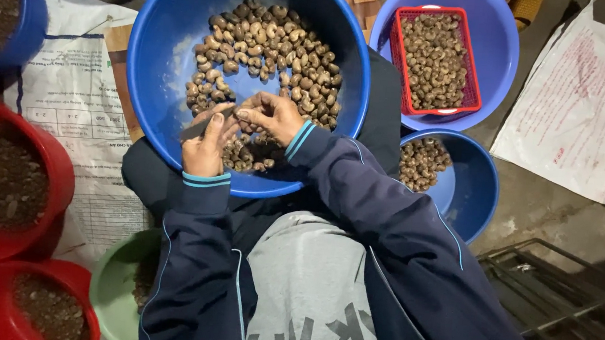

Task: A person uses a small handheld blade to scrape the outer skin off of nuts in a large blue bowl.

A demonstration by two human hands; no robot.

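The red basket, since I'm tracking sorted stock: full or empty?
Nearly full: the red basket holds brown nuts heaped close to its rim, sitting inside a blue basin.

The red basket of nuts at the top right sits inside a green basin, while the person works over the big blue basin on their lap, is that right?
Not quite. The head view shows the red basket of nuts sitting inside a blue basin, not a green one. The rest holds: the left hand and right hand work over the big blue basin on the lap.
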